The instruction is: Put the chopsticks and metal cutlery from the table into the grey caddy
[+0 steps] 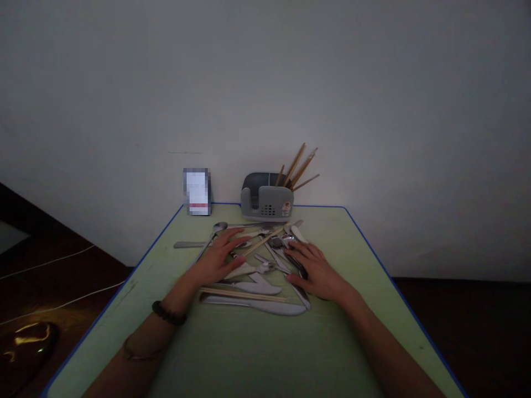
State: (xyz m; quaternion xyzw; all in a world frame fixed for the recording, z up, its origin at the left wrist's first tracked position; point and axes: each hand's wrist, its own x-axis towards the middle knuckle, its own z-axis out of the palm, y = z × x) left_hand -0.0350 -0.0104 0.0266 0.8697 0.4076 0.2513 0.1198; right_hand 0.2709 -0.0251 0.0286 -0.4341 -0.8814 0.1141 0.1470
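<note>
Black beads [169,314] circle the left wrist, with a thin cord [143,355] lower on the same forearm. Both forearms reach forward from the bottom corners of the view and angle inward, palms down. The left hand [218,262] is open, fingers spread and pointing up and to the right, over the left part of a loose heap of cutlery. The right hand [317,271] is also open, slightly bent, its fingers pointing left over the heap's right part, by some spoons [289,239]. Neither hand is closed around anything; whether the fingertips touch the metal is hard to tell.

Between and around the hands lie the silver pieces: a fork [265,267] in the middle, a spoon [219,226] at the upper left, and a long knife [265,306] nearest the viewer. Pale chopsticks [244,294] lie just beyond that knife, and another stick [265,241] slants across the heap.

Behind it, a grey holder [267,205] stands at the far edge of the green, blue-rimmed table [257,359], wooden sticks [296,163] leaning out of its right side. To its left, a blurred-out phone [198,192] stands upright near the white wall [265,83].
</note>
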